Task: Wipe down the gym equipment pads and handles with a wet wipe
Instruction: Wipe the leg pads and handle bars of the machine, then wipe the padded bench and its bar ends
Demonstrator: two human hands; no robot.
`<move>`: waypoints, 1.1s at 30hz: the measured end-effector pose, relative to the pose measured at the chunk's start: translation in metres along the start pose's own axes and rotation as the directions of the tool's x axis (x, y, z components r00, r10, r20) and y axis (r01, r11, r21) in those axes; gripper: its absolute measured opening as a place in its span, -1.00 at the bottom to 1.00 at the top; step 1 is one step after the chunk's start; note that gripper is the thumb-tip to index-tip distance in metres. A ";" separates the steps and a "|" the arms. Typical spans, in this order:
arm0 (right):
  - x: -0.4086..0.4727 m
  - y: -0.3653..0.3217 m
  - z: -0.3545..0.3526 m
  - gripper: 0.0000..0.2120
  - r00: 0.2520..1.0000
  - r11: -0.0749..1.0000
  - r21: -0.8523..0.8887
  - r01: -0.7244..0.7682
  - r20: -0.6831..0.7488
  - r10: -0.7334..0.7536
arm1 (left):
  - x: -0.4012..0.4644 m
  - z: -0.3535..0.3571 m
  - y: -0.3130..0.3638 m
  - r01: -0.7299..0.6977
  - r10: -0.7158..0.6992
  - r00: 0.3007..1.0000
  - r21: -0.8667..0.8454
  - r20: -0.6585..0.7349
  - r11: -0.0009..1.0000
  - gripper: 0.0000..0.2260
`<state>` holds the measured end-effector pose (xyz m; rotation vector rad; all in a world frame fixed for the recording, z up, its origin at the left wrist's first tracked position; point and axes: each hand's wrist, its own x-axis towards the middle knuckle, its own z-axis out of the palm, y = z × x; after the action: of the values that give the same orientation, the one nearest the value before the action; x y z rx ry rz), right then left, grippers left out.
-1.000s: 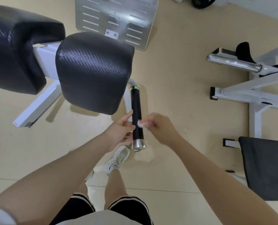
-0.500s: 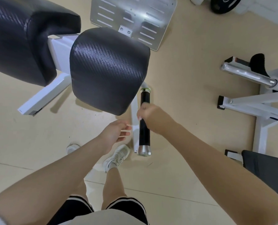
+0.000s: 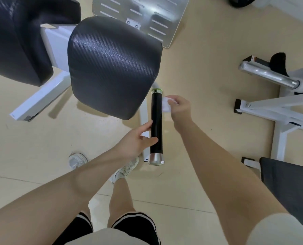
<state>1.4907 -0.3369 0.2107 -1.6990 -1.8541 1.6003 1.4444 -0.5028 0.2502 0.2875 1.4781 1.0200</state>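
Two black pads [image 3: 112, 68] sit left of the handle [image 3: 156, 124]. The left hand [image 3: 134, 142] touches it, fingers apart. The right hand [image 3: 180, 107] pinches a wet wipe [image 3: 167, 105].

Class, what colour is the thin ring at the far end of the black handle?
Green, on the ring topping the handle; the head view shows it.

Bare floor [image 3: 200, 71] right of the handle [image 3: 157, 124]; the pad [image 3: 112, 68] crowds its left.

Black weave-patterned pad [image 3: 112, 68], black handle [image 3: 156, 124] with silver cap, white wipe [image 3: 166, 105], beige floor [image 3: 200, 68].
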 end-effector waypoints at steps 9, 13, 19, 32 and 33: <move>-0.072 0.018 -0.019 -0.83 0.960 0.971 -0.035 0.237 0.158 -0.229 | 0.001 0.000 -0.001 -0.026 0.027 1.000 0.125 0.000 0.992 -0.43; -0.121 0.016 -0.037 -0.82 0.890 0.896 -0.248 0.368 0.373 -0.262 | -0.011 -0.005 0.013 0.064 -0.066 0.998 0.204 0.003 0.977 -0.49; -0.196 -0.007 -0.065 -0.95 0.996 0.992 0.117 0.051 0.072 -0.059 | -0.067 -0.003 0.052 -0.054 0.041 0.998 0.274 0.054 0.960 -0.76; -0.319 -0.071 -0.174 -0.90 0.925 0.854 0.453 0.254 -0.373 -0.077 | -0.163 0.091 0.155 -0.583 0.387 0.782 0.352 0.488 0.733 -0.95; -0.324 -0.067 -0.186 -0.91 0.919 0.844 0.470 0.260 -0.390 -0.066 | -0.166 0.099 0.161 -0.587 0.386 0.772 0.336 0.504 0.736 -0.95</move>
<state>1.6913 -0.4717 0.5034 -1.4210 -1.2136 1.4231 1.5078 -0.4860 0.4932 1.2513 1.2641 0.9117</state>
